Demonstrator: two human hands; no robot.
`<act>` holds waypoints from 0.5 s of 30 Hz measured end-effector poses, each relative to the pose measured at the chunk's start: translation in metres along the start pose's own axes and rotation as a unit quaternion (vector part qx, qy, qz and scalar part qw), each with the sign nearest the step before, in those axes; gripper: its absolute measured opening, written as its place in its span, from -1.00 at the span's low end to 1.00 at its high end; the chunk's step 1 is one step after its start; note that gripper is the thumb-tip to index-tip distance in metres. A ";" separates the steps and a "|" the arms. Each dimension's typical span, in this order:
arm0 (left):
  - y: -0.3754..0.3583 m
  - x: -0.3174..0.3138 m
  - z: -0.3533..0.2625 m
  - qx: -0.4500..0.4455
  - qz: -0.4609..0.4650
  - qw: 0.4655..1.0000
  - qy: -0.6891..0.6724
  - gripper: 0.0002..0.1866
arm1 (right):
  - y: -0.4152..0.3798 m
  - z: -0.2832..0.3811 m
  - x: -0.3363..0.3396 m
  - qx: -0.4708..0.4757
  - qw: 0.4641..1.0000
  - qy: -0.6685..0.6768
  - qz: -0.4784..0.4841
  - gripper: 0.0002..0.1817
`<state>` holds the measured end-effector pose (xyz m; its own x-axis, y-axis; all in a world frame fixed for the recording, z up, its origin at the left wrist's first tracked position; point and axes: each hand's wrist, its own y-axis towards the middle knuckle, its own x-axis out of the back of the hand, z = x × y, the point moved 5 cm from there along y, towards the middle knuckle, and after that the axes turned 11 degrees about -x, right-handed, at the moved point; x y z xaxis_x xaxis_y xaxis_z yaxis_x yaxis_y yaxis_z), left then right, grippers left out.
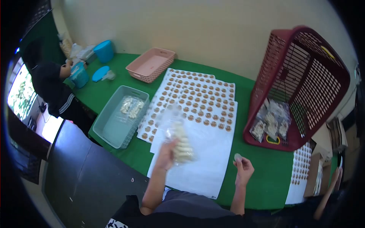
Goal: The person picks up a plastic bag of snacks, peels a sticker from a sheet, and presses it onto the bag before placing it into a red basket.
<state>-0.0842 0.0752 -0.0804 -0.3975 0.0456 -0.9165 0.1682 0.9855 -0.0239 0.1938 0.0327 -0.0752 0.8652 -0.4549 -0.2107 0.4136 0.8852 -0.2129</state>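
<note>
My left hand (pixel 165 156) is closed around one side of a clear plastic bag (pixel 183 147) of pale, stick-shaped pieces. The bag is held upright above the white sticker sheets (pixel 197 155), slightly blurred. Between the thumb and fingers of my right hand (pixel 244 171) is a small round sticker (pixel 238 156), pale on the side facing me. That hand hovers over the green cloth, right of the sheets. Rows of round brown-and-white stickers cover the upper part of the sheets; the lower part is bare white backing.
Left of the sheets, a grey-green basket (pixel 99 128) holds filled bags. A pink basket (pixel 131 72) stands behind. On the right, a maroon basket (pixel 262 87) lies on its side with bags inside. Another person (pixel 51 83) stands at left near blue buckets; someone's arm (pixel 327 192) shows at right.
</note>
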 end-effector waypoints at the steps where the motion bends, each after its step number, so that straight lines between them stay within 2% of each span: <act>1: -0.005 -0.033 0.021 -0.024 -0.030 0.987 0.154 -0.64 | -0.004 0.007 -0.005 0.022 1.000 0.003 0.022 -0.85; 2: -0.009 -0.051 0.039 0.017 -0.069 0.965 0.251 -0.64 | -0.014 0.026 -0.014 0.094 0.995 -0.022 0.034 -0.87; 3: -0.011 -0.060 0.060 0.056 -0.045 0.971 0.230 -0.63 | -0.027 0.046 -0.024 0.165 0.984 -0.048 0.046 -0.88; 5: -0.020 -0.074 0.081 0.107 -0.017 0.959 0.261 -0.62 | -0.045 0.070 -0.037 0.228 0.966 -0.088 0.086 -0.84; 7: -0.023 -0.074 0.094 0.108 0.004 0.957 0.270 -0.61 | -0.058 0.085 -0.045 0.308 0.919 -0.219 0.114 -0.80; 11: -0.025 -0.080 0.093 0.062 0.041 0.941 0.330 -0.61 | -0.070 0.082 -0.053 0.319 0.904 -0.262 0.109 -0.75; 15: -0.029 -0.078 0.089 0.076 0.043 0.939 0.331 -0.65 | -0.072 0.072 -0.056 0.367 0.885 -0.263 0.113 -0.74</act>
<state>0.0225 0.0288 -0.0438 -0.8425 0.2656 -0.4688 0.3320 0.9411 -0.0635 0.1361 0.0014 0.0206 0.8815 -0.3213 0.3460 0.1185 0.8600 0.4964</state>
